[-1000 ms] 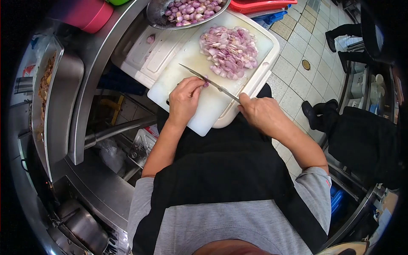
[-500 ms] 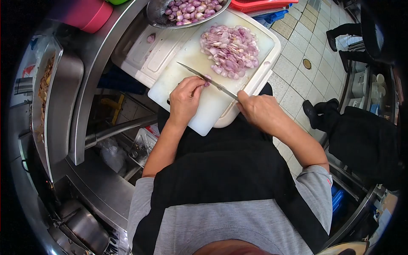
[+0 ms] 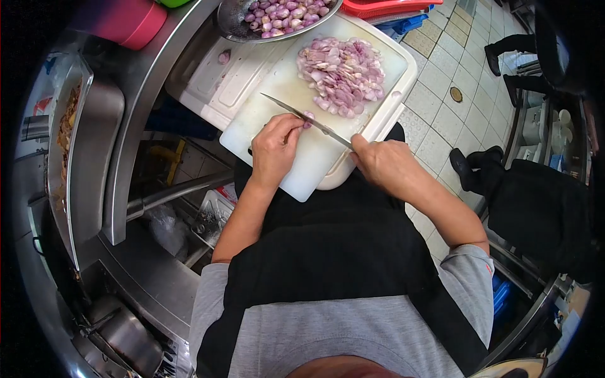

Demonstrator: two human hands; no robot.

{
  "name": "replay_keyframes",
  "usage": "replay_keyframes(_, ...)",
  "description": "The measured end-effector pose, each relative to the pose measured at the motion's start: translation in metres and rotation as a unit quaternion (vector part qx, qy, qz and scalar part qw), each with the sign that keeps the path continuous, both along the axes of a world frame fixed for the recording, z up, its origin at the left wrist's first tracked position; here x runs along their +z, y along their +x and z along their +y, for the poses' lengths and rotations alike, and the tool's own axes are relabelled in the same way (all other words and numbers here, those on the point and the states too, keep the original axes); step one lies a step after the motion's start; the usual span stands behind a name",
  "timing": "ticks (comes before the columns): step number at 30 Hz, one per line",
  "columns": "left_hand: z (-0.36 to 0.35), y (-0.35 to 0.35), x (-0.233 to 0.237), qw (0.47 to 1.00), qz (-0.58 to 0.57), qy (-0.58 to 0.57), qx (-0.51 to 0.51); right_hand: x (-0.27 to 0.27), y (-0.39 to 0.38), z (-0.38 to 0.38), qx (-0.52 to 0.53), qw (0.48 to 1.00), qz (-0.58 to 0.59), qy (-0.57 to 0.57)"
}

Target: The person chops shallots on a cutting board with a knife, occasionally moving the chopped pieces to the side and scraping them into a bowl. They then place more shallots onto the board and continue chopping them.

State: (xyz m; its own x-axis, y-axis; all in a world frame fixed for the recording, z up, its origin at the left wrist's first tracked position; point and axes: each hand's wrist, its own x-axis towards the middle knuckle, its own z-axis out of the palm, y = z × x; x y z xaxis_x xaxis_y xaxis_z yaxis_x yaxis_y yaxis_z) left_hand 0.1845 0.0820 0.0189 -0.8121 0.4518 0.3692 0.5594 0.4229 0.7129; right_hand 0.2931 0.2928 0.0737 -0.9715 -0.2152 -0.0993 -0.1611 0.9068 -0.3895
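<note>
My right hand (image 3: 386,165) grips the handle of a long knife (image 3: 332,133), whose blade points up and left over the white cutting board (image 3: 252,129). Under the middle of the blade lies a small purple shallot (image 3: 308,120). The closed fingers of my left hand (image 3: 276,143) hold the shallot against the board from the left. A pile of sliced shallots (image 3: 343,75) covers the upper right part of the board. Above the board stands a metal bowl (image 3: 236,31) with many whole peeled shallots in it.
The board rests on a white plastic lid (image 3: 195,94) with a loose shallot piece (image 3: 224,57). Steel counter edge (image 3: 135,107) and a pink container (image 3: 142,28) are left. A red basket (image 3: 372,7) is behind. Two people in dark clothes stand right.
The knife has shifted very slightly at the shallot, with its tip a little further left. Both hands keep nearly the same place and the same hold.
</note>
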Motion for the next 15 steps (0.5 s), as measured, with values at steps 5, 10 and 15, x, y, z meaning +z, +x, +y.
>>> replay_keyframes(5,-0.001,0.002,0.000,1.000,-0.001,0.007,0.003,-0.021,-0.021,-0.007,0.011,0.999,0.023,-0.020)
replay_keyframes(10,-0.002,0.000,-0.003,1.000,0.001,-0.003,0.002,0.014,-0.005,-0.001,0.019,1.000,0.014,0.010)
replay_keyframes(15,-0.001,0.000,-0.002,1.000,0.005,0.002,0.005,0.006,-0.003,-0.003,0.003,1.000,0.003,-0.001)
